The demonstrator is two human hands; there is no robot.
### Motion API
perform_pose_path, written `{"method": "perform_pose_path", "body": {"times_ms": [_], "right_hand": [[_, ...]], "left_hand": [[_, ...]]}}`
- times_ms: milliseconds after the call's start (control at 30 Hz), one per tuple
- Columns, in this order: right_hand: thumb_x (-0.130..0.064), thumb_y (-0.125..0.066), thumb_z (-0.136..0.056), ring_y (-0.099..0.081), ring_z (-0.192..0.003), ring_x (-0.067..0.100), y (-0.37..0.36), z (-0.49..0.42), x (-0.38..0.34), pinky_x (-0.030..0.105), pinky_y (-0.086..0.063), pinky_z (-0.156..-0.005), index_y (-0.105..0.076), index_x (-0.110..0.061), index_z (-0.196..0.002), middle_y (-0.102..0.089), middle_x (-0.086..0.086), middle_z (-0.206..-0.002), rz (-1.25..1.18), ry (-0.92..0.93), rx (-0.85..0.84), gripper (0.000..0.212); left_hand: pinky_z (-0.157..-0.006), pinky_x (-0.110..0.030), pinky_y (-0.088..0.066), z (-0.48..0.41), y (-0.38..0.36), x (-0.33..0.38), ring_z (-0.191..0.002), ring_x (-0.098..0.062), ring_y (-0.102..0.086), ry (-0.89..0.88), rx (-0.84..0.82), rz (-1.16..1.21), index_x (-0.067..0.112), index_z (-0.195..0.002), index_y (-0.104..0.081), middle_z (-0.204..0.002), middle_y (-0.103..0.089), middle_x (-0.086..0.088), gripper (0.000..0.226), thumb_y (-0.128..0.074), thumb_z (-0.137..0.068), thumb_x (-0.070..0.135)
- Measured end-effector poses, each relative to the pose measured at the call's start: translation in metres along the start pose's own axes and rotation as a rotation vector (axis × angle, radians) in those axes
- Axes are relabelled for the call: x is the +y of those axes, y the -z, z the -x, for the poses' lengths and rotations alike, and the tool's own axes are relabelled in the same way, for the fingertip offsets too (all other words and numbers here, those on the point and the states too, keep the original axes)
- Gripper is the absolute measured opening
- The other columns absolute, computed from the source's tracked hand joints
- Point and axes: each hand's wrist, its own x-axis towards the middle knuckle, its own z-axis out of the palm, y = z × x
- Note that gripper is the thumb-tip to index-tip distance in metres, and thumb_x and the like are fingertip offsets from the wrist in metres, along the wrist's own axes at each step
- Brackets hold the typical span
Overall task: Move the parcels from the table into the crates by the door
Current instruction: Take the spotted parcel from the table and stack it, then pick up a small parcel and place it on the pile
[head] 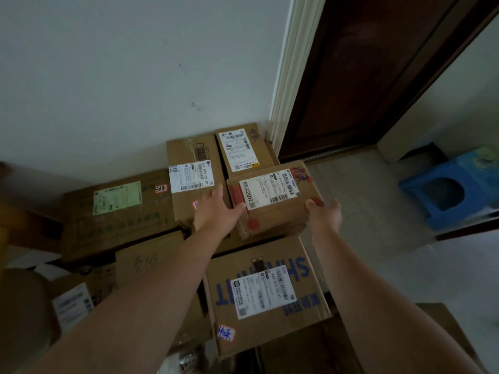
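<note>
Head-camera view: a person's two bare arms reached forward over a heap of cartons by a doorway, holding a small brown cardboard parcel (280,209) with a white shipping label and round red stickers. The left hand (217,209) gripped the parcel's left edge, with the thumb laid over the top beside the label and the fingers stretched along the side. The right hand (325,213) clasped the near right corner, thumb on top by a red sticker, its other fingers hidden behind the box. The parcel sat tilted at the top of the pile — whether resting on the cartons below or lifted clear could not be told. Just to its left stood a tall brown carton (189,206) with a white label. Behind it, against the white wall (135,76), was a second labelled brown carton (251,157). A long flat carton with a green label (116,211) lay farther left, and a large carton printed with blue letters (270,327) lay nearest the camera. To the right were a dark wooden door (364,76) and a blue plastic stool (415,190) on the pale tiled floor (378,211).
</note>
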Motion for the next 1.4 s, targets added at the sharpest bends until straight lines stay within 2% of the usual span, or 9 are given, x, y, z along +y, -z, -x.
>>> {"method": "perform_pose_path", "body": {"times_ms": [133,233,333,433,533,700,1067,1200,1400], "right_hand": [[-0.02,-0.066,-0.087,-0.056,-0.115,0.025,-0.002,0.042,-0.016,0.041,-0.051,-0.095,-0.039,-0.018,-0.143,-0.051,0.009,-0.135,-0.027,0.133,-0.017,0.063],[-0.016,-0.062,-0.089,-0.06,-0.108,0.022,-0.008,0.084,-0.031,0.03,-0.055,-0.08,-0.054,-0.012,-0.13,-0.061,0.007,-0.123,-0.055,0.237,-0.123,0.042],[-0.012,-0.059,-0.091,-0.062,-0.101,0.017,-0.014,0.135,-0.042,0.034,-0.054,-0.085,-0.058,-0.018,-0.124,-0.063,-0.001,-0.117,-0.187,0.275,-0.226,0.033],[-0.012,-0.055,-0.093,-0.061,-0.094,0.014,-0.027,0.196,-0.045,0.03,-0.051,-0.077,-0.056,-0.025,-0.123,-0.061,-0.007,-0.105,-0.205,0.358,-0.308,0.033],[-0.014,-0.056,-0.093,-0.058,-0.107,0.016,-0.045,0.261,-0.036,0.031,-0.05,-0.088,-0.056,-0.02,-0.128,-0.058,-0.003,-0.121,-0.185,0.425,-0.38,0.036],[-0.012,-0.057,-0.092,-0.057,-0.11,0.017,-0.085,0.378,-0.001,0.035,-0.047,-0.099,-0.059,-0.013,-0.123,-0.061,0.0,-0.117,-0.195,0.495,-0.463,0.031],[-0.016,-0.055,-0.095,-0.052,-0.105,0.013,-0.193,0.599,0.057,0.039,-0.046,-0.1,-0.061,-0.018,-0.116,-0.054,-0.01,-0.1,-0.111,0.53,-0.79,0.022],[-0.014,-0.055,-0.095,-0.054,-0.106,0.014,-0.228,0.641,0.054,0.038,-0.047,-0.1,-0.061,-0.015,-0.116,-0.057,-0.006,-0.103,-0.045,0.574,-0.87,0.022],[-0.016,-0.055,-0.095,-0.056,-0.097,0.014,-0.292,0.698,0.052,0.032,-0.05,-0.085,-0.06,-0.019,-0.107,-0.059,0.0,-0.108,0.016,0.556,-0.996,0.014]], "left_hand": [[-0.105,-0.04,-0.04,0.029,0.036,0.002,-0.135,-0.023,-0.039,0.004,0.097,0.177,0.019,-0.146,-0.036,-0.149,-0.041,-0.004,0.068,-0.06,-0.089,0.044],[-0.084,-0.024,-0.046,0.057,0.069,-0.002,-0.104,-0.011,-0.057,-0.014,0.147,0.254,0.017,-0.14,-0.045,-0.141,-0.049,-0.001,0.052,-0.058,-0.092,0.034],[-0.07,-0.014,-0.045,0.088,0.105,-0.017,-0.094,-0.007,-0.059,-0.035,0.215,0.335,0.016,-0.136,-0.05,-0.133,-0.056,0.003,0.044,-0.058,-0.093,0.026],[-0.083,-0.018,-0.038,0.122,0.145,-0.046,-0.11,-0.008,-0.052,-0.057,0.293,0.402,0.016,-0.132,-0.053,-0.128,-0.055,0.009,0.04,-0.058,-0.094,0.025],[-0.099,-0.029,-0.038,0.154,0.186,-0.092,-0.124,-0.015,-0.049,-0.042,0.365,0.461,0.017,-0.134,-0.052,-0.136,-0.054,0.0,0.044,-0.06,-0.092,0.027],[-0.106,-0.033,-0.039,0.219,0.253,-0.193,-0.127,-0.017,-0.048,-0.054,0.465,0.494,0.017,-0.136,-0.051,-0.137,-0.053,0.0,0.046,-0.06,-0.092,0.03],[-0.102,-0.035,-0.045,0.336,0.379,-0.39,-0.122,-0.019,-0.051,0.167,0.722,0.576,0.019,-0.136,-0.05,-0.134,-0.054,-0.001,0.044,-0.059,-0.094,0.028],[-0.091,-0.029,-0.043,0.35,0.406,-0.435,-0.119,-0.018,-0.052,0.239,0.776,0.606,0.02,-0.137,-0.049,-0.132,-0.055,0.0,0.045,-0.058,-0.094,0.032],[-0.095,-0.036,-0.049,0.364,0.446,-0.498,-0.108,-0.014,-0.054,0.336,0.873,0.636,0.019,-0.132,-0.052,-0.125,-0.058,0.001,0.042,-0.06,-0.093,0.03]]}}
